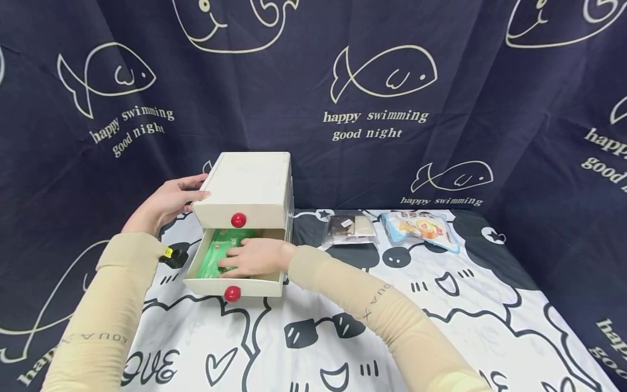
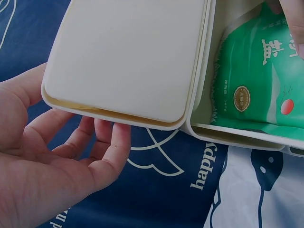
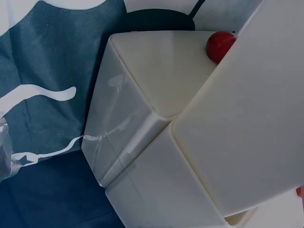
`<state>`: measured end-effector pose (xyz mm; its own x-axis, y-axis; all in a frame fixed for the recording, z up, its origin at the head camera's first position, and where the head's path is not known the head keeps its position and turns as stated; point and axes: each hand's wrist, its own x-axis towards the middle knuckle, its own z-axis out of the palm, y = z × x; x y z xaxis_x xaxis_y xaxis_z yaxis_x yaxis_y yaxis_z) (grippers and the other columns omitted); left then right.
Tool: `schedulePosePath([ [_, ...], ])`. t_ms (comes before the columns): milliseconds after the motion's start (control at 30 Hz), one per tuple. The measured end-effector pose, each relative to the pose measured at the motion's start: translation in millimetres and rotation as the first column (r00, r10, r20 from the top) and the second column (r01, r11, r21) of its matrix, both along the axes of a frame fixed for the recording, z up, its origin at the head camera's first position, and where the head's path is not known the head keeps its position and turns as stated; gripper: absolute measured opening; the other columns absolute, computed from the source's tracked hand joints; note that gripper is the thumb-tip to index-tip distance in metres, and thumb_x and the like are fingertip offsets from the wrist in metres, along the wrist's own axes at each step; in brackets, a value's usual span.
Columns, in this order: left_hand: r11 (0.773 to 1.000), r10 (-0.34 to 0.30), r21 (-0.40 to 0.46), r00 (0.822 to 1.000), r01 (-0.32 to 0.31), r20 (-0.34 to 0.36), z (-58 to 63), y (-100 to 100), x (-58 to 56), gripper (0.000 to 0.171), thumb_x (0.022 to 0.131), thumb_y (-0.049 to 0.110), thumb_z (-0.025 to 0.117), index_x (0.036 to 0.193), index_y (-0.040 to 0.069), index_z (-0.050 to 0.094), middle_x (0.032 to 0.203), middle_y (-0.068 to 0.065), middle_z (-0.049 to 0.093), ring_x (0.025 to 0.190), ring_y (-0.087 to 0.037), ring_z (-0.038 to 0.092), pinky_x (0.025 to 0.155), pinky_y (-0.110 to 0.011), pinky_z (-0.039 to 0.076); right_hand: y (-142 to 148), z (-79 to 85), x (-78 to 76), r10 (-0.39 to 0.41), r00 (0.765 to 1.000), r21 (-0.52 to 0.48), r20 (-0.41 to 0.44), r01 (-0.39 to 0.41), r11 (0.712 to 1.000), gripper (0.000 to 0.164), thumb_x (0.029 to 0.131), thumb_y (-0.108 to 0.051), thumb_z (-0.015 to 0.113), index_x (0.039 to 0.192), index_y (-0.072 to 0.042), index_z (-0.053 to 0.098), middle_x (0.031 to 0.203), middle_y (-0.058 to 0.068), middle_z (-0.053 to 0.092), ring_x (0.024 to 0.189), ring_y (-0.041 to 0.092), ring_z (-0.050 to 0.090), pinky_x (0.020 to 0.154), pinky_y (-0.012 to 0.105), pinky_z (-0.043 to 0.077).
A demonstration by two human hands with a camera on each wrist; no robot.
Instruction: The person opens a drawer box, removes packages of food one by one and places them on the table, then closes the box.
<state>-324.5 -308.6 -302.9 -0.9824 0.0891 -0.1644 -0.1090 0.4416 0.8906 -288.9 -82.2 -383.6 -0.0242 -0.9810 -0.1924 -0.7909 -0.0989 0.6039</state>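
Observation:
A white two-drawer box (image 1: 250, 179) with red knobs stands on the table, its lower drawer (image 1: 264, 287) pulled out and the upper one closed. Inside the lower drawer lies a green salt packet (image 2: 254, 80). My right hand (image 1: 257, 257) reaches into this drawer, palm down, its fingers extended over the packet and touching it. My left hand (image 1: 168, 201) rests against the box's left side near the top, fingers loosely extended, as the left wrist view also shows. The right wrist view shows the box's pale walls and a red knob (image 3: 220, 46); the right fingers are hidden there.
Right of the box lie a clear pack with dark and pale contents (image 1: 350, 230) and a blue-and-white snack bag (image 1: 423, 228). A small black item with a yellow tag (image 1: 173, 255) is beside the left wrist. A dark fish-print curtain (image 1: 303, 81) hangs behind the patterned tablecloth.

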Motion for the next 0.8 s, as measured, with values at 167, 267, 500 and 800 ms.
schedulePosePath([
  [167, 1.0, 0.006, -0.014, 1.0, -0.006, -0.006, -0.1, -0.2, 0.7, 0.076, 0.09, 0.024, 0.065, 0.151, 0.017, 0.021, 0.156, -0.014, 0.019, 0.134, -0.028, 0.028, 0.105, -0.047, 0.034, -1.4, -1.1, -0.5, -0.003, 1.0, -0.013, -0.013, 0.002, 1.0, 0.049, 0.102, -0.014, 0.033, 0.147, -0.033, 0.029, 0.147, -0.005, 0.035, 0.129, 0.018, 0.038, 0.089, 0.033, 0.045],
  [267, 1.0, 0.007, -0.028, 1.0, -0.007, -0.015, -0.1, 0.3, 1.1, 0.076, 0.089, 0.026, 0.066, 0.151, 0.016, 0.022, 0.155, -0.014, 0.021, 0.132, -0.027, 0.03, 0.101, -0.044, 0.037, -3.3, -3.0, 1.4, -0.03, 0.999, -0.037, -0.012, 0.03, 0.999, 0.051, 0.103, -0.014, 0.032, 0.149, -0.033, 0.023, 0.149, -0.006, 0.033, 0.134, 0.02, 0.034, 0.091, 0.034, 0.044],
  [500, 1.0, 0.003, -0.023, 1.0, -0.004, -0.014, -0.5, 0.6, 1.1, 0.076, 0.09, 0.025, 0.065, 0.151, 0.016, 0.022, 0.155, -0.015, 0.021, 0.134, -0.028, 0.029, 0.104, -0.047, 0.034, -8.6, -5.7, 7.4, -0.14, 0.987, -0.059, 0.083, 0.145, 0.988, 0.062, 0.101, -0.015, 0.042, 0.151, -0.035, 0.012, 0.154, -0.006, 0.024, 0.142, 0.022, 0.022, 0.097, 0.041, 0.043],
  [800, 1.0, 0.005, -0.007, 1.0, -0.005, -0.004, -0.2, 0.0, -0.8, 0.074, 0.091, 0.021, 0.063, 0.152, 0.016, 0.02, 0.155, -0.016, 0.02, 0.135, -0.029, 0.027, 0.106, -0.049, 0.031, -5.3, -2.8, -3.9, -0.142, 0.967, -0.077, 0.212, 0.161, 0.984, 0.055, 0.1, -0.023, 0.046, 0.146, -0.042, 0.025, 0.151, -0.009, 0.03, 0.138, 0.016, 0.029, 0.1, 0.045, 0.041],
])
